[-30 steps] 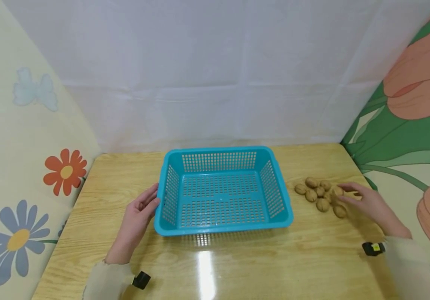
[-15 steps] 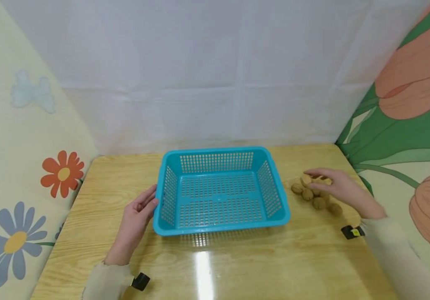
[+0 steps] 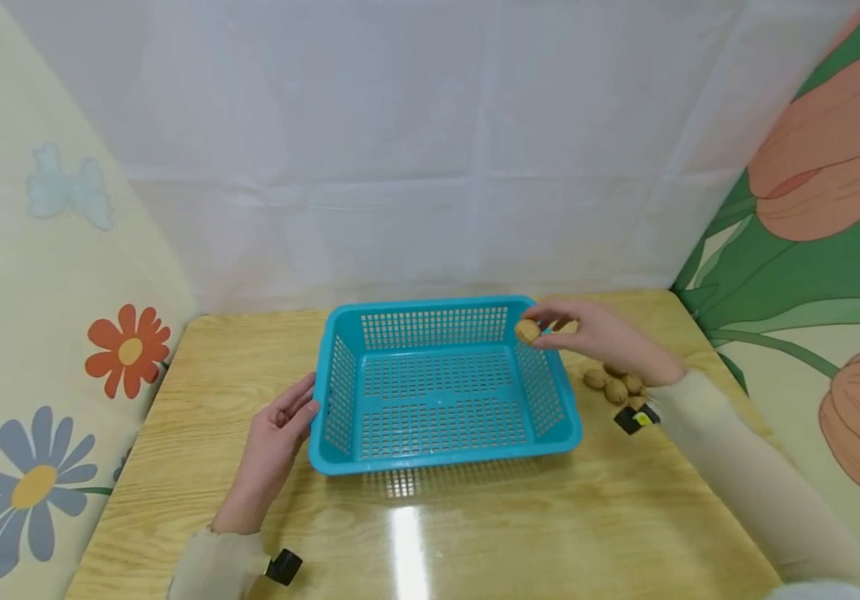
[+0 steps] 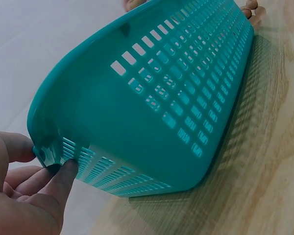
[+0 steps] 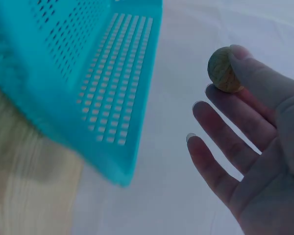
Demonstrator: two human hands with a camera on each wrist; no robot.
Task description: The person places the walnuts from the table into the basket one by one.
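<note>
A blue plastic basket (image 3: pixel 441 404) with slotted walls stands on the wooden table. At its left side my left hand (image 3: pixel 272 442) grips the rim; in the left wrist view the thumb and fingers pinch the basket's edge (image 4: pixel 54 98). Over the basket's back right corner, my right hand (image 3: pixel 587 332) holds a walnut (image 3: pixel 527 332). The right wrist view shows this walnut (image 5: pixel 221 71) between thumb and index finger, the other fingers spread apart. Several more walnuts (image 3: pixel 615 391) lie right of the basket, partly hidden beneath the right forearm.
A white cloth (image 3: pixel 392 150) hangs behind the table (image 3: pixel 512 533). Printed flower panels flank it, with a red flower (image 3: pixel 128 350) on the left one and large tulips (image 3: pixel 820 175) on the right.
My right hand has taken a walnut from the pile and carried it left and up to the basket's back right corner. The left hand stays on the rim.
</note>
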